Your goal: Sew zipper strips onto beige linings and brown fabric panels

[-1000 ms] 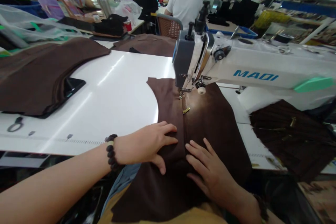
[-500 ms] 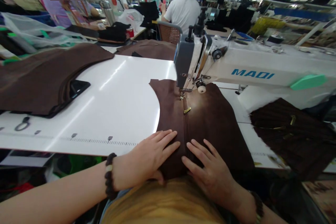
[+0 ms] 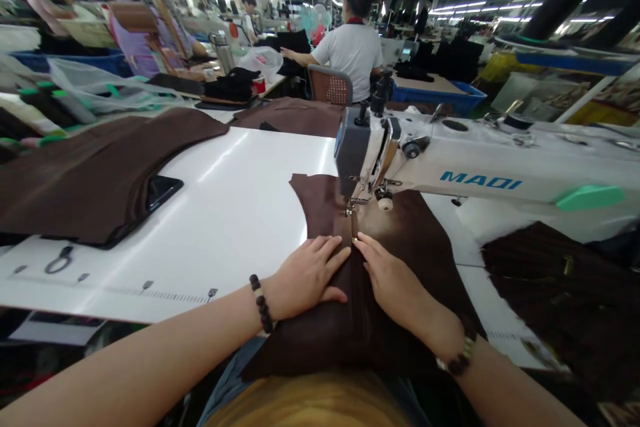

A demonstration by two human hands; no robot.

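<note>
A dark brown, leather-like panel (image 3: 415,267) lies under the sewing machine's presser foot (image 3: 349,211). A zipper (image 3: 358,293) runs down its middle towards me. My left hand (image 3: 313,275) rests flat on the panel just left of the zipper, fingers stretched out and thumb apart. To the right of the zipper, my right hand (image 3: 393,273) has its fingers drawn together. Their tips close over the gold zipper pull (image 3: 355,240), a little below the presser foot; most of the pull is hidden. The panel's near edge hangs over the table edge onto my lap.
The white table (image 3: 240,213) carries a ruler scale along its front. Stacked brown panels (image 3: 100,173) lie left, over a dark flat object (image 3: 164,191). The machine arm (image 3: 480,160) spans the right, above a gathered brown piece (image 3: 550,287). A person (image 3: 350,47) sits ahead.
Both hands have moved forward along the panel, nearer the presser foot. My right hand's spread fingers have drawn together onto the zipper pull. The camera view has tilted up.
</note>
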